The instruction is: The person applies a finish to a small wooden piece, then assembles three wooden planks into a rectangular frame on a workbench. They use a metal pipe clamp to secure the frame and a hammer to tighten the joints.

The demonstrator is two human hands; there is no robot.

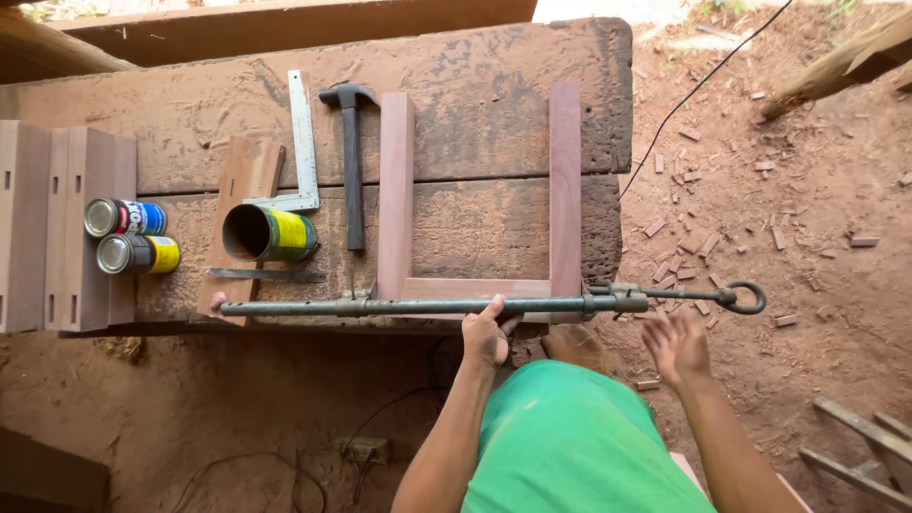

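A long metal bar clamp (pixel 399 307) lies across the near edge of a rough wooden workbench (pixel 494 85), pressing on a U-shaped reddish wooden frame (pixel 475 287). My left hand (pixel 488 332) grips the clamp's bar near its middle. Blurred with its fingers spread, my right hand (pixel 676 346) hovers just below the clamp's ring-shaped handle (pixel 747 297) without touching it.
On the bench lie a hammer (pixel 352 161), a steel square (pixel 303 142), an open tin on its side (pixel 268 233), a flat blade (pixel 261 275) and two small cans (pixel 128 236) on stacked boards (pixel 57 171). Wood offcuts litter the dirt at right (pixel 722 237). A cable (pixel 693 90) runs there.
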